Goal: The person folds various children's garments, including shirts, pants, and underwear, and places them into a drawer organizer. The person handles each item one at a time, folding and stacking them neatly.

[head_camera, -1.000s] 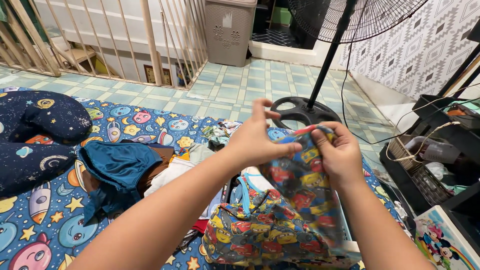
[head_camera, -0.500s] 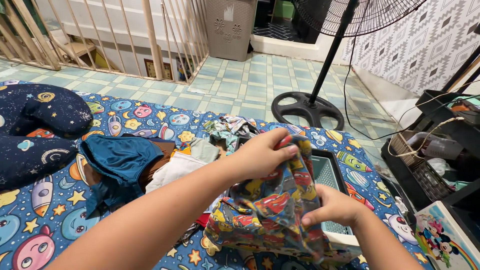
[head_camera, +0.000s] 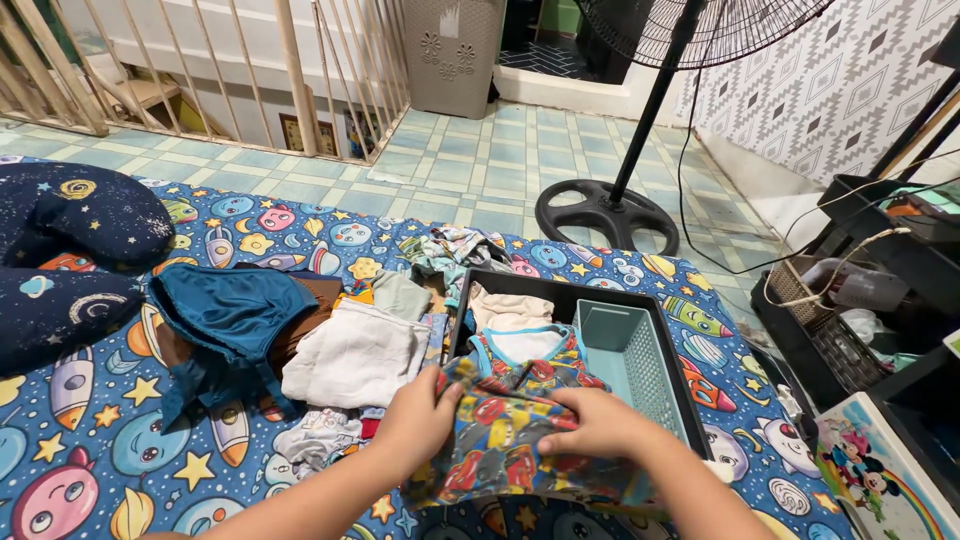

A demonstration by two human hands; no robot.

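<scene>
Blue sheet: the bed's cartoon-rocket sheet (head_camera: pixel 90 440) carries everything; dark star-print pillows (head_camera: pixel 70 250) lie at far left.
Teal garment (head_camera: pixel 230 315): crumpled left of centre, with a folded white cloth (head_camera: pixel 355 355) just beside it on the right.
Left hand (head_camera: pixel 420 415): I see it closed on the left edge of the car-print garment (head_camera: pixel 500 430), fingers curled over the cloth and pressing it down.
Garment position: it lies low in front of me between both hands, its long axis running left to right, overlapping the near rim of the black tray (head_camera: pixel 560 292).
Right hand (head_camera: pixel 590 425): closed on the garment's right part, fingers flat on top, thumb hidden from me.
Nearer hand: both touch it; neither is nearer.
Tray contents: folded clothes at left, a pale green basket (head_camera: pixel 630 360) at right, directly beyond my hands.
Fan base (head_camera: pixel 605 215): on the tiled floor, well apart.
Change: a second ago I held the garment up, hands high and close together; now it is down and flattened, and the tray shows.
</scene>
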